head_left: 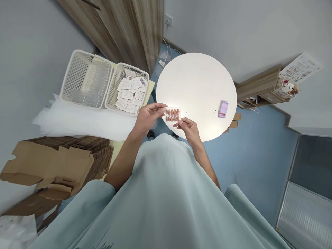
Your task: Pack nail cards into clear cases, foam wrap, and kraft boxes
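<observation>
Between my two hands is a small card of press-on nails, with two rows of brownish-pink nails facing up. My left hand pinches its upper left corner between thumb and fingers. At the lower right corner, my right hand grips the card with thumb and fingertips. The card is held above the near left edge of a round white table. Left of my hands, a white basket contains many small printed cards.
Another white basket holds clear plastic pieces. White foam sheets and stacked brown cardboard boxes lie at the left. A blurred purple item rests on the table. A wooden shelf unit stands right, against the wall.
</observation>
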{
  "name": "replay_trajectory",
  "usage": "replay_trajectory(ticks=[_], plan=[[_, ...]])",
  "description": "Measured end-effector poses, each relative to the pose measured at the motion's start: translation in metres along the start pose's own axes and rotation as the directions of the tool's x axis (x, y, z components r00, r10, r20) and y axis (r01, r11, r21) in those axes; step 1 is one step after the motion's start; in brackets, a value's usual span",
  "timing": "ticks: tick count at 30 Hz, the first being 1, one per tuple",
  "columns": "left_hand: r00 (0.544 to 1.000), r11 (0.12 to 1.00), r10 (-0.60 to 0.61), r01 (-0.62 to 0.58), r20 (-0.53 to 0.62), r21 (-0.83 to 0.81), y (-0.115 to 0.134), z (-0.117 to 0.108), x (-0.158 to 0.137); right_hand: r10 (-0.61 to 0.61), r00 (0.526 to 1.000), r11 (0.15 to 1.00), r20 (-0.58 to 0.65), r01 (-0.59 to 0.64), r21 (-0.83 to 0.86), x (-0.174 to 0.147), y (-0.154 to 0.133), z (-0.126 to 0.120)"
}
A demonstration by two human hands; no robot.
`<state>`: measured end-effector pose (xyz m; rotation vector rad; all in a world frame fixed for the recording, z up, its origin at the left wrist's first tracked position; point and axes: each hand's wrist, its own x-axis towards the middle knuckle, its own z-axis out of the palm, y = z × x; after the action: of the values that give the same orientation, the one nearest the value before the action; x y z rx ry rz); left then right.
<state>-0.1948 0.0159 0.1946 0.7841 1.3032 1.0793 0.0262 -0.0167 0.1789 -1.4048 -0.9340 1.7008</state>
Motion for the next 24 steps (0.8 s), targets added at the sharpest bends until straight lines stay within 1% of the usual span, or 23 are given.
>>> replay_trajectory(ticks=[2,4,6,8,9,11,14,16,17,19,21,22,24], plan=[[0.999,0.999,-0.02,0.02,0.031,-0.03,-0.001,-0.003,0.0,0.011,1.0,0.999,0.023,-0.012,0.04,0.001,0.001,0.001],[0.993,0.996,-0.048,0.056,0.11,-0.075,-0.001,-0.007,-0.001,0.033,0.998,0.996,0.058,-0.038,0.085,0.001,0.0,0.002],[0.971,0.986,-0.074,0.105,0.226,-0.128,0.0,-0.009,-0.002,0.063,0.993,0.991,0.103,-0.074,0.114,0.001,-0.003,0.003],[0.939,0.974,-0.084,0.149,0.335,-0.171,0.0,-0.01,-0.003,0.092,0.983,0.985,0.156,-0.113,0.132,0.0,-0.006,0.004],[0.924,0.969,-0.083,0.162,0.373,-0.186,0.0,-0.009,-0.003,0.105,0.978,0.981,0.181,-0.131,0.14,-0.001,-0.007,0.005],[0.909,0.964,-0.07,0.167,0.411,-0.206,0.0,-0.008,-0.004,0.125,0.966,0.974,0.226,-0.163,0.158,-0.002,-0.009,0.006],[0.912,0.966,-0.046,0.144,0.408,-0.215,0.0,-0.004,-0.003,0.129,0.957,0.972,0.26,-0.174,0.158,-0.002,-0.012,0.006],[0.926,0.969,-0.031,0.12,0.375,-0.216,0.002,0.0,-0.003,0.105,0.968,0.984,0.226,-0.134,0.116,-0.002,-0.014,0.005],[0.935,0.971,-0.025,0.107,0.353,-0.213,0.003,0.002,-0.003,0.075,0.98,0.992,0.182,-0.091,0.082,-0.003,-0.016,0.005],[0.954,0.977,-0.021,0.084,0.3,-0.197,0.004,0.007,-0.003,-0.025,0.998,1.0,0.055,0.025,-0.007,-0.004,-0.019,0.006],[0.968,0.983,-0.021,0.065,0.25,-0.17,0.005,0.012,-0.002,-0.142,0.988,0.984,-0.056,0.135,-0.118,-0.007,-0.023,0.007],[0.973,0.987,-0.019,0.055,0.231,-0.154,0.005,0.014,-0.002,-0.193,0.977,0.969,-0.087,0.176,-0.176,-0.009,-0.024,0.008],[0.979,0.993,-0.006,0.031,0.204,-0.118,0.003,0.019,-0.002,-0.275,0.957,0.926,-0.097,0.237,-0.293,-0.013,-0.027,0.011]])
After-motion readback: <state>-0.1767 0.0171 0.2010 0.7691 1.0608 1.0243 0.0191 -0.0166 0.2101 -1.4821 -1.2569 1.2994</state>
